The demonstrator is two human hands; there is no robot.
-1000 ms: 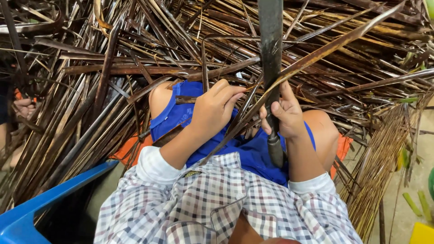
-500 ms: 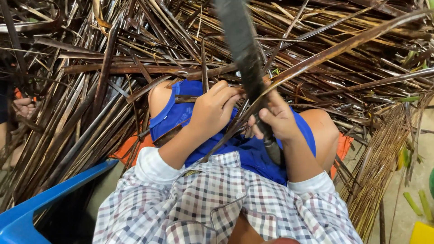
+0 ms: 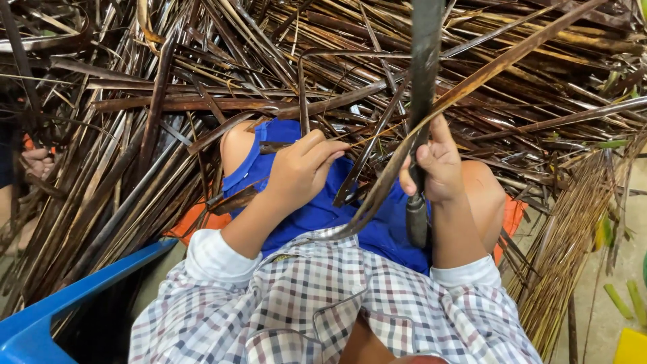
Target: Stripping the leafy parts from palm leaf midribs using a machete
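Note:
My right hand [image 3: 439, 167] is closed around the handle of a long dark knife [image 3: 424, 64], which stands nearly upright over my lap. A long brown palm leaf strip [image 3: 502, 62] runs from the upper right, crosses the blade at my right hand, and curves down onto my blue shorts [image 3: 317, 212]. My left hand [image 3: 300, 172] rests over my left knee, its fingers closed on a thin dark piece of leaf that sticks out to its left. The two hands are a short way apart.
A deep pile of dry brown leaf strips [image 3: 168, 87] surrounds my knees. A bundle of thin ribs [image 3: 573, 236] lies to the right. A blue plastic edge [image 3: 81, 290] is at lower left, and another person's hand [image 3: 37, 162] at far left. Green scraps [image 3: 617, 303] lie on the floor.
The knife leaned left half a second ago and now stands upright, further right. My right hand has shifted right with it. My left hand has slid slightly down and left.

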